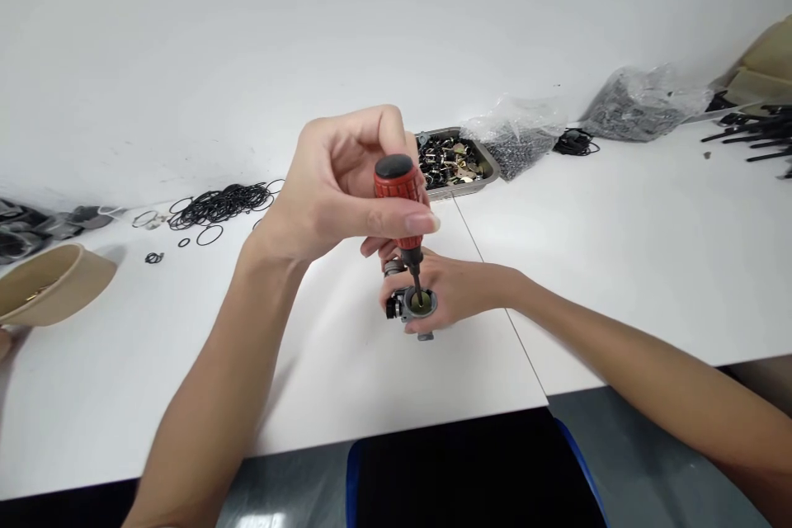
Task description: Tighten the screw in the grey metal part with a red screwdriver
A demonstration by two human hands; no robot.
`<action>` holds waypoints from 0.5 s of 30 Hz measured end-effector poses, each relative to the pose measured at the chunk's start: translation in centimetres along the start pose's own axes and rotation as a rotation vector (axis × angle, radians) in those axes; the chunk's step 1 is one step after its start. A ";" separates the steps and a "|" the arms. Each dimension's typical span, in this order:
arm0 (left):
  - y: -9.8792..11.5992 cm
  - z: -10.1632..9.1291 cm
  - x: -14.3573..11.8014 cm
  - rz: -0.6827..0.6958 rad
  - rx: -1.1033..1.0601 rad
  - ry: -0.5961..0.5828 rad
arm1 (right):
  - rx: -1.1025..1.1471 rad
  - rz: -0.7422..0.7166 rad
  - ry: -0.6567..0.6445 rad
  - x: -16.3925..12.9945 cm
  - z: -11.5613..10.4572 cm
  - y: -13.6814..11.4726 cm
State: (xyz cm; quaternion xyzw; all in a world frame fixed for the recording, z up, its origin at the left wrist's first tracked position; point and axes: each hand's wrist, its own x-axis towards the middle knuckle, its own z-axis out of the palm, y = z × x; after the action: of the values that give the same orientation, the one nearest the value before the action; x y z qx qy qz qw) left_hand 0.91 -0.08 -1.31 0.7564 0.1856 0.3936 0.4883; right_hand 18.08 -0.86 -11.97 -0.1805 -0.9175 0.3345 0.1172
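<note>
Left hand (337,181) sits at the centre of the frame, fingers (408,223) pinched around the ribbed red handle of a short screwdriver with a black cap (396,194), held upright. Its dark shaft drops straight into the round opening of a small grey metal fitting (414,307), just below centre on the white counter (649,247). Right hand (458,289) comes in from the lower right, fingers curled around that fitting, gripping its sides. Behind, at upper centre, a steel tray of mixed small parts (454,161); to the left, a loose pile of black rubber rings (223,202)
</note>
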 end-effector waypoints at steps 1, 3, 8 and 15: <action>0.0 0.0 0.0 0.005 0.003 -0.003 | 0.000 0.000 -0.001 0.0 0.0 0.0; 0.0 -0.1 -0.1 0.016 0.008 -0.006 | 0.001 0.001 0.000 0.0 0.1 0.1; 0.1 -0.4 -0.4 0.035 0.014 -0.019 | 0.001 0.011 -0.003 0.0 0.1 0.0; 1.7 -0.2 -0.8 0.021 0.103 -0.279 | 0.039 0.048 -0.040 -0.1 -0.3 -0.5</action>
State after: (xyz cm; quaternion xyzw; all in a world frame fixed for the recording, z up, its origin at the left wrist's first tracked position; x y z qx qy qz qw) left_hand 0.11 -1.29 -0.13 0.8298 0.1277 0.2797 0.4658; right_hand 18.13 -1.10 -11.42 -0.1934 -0.9084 0.3585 0.0945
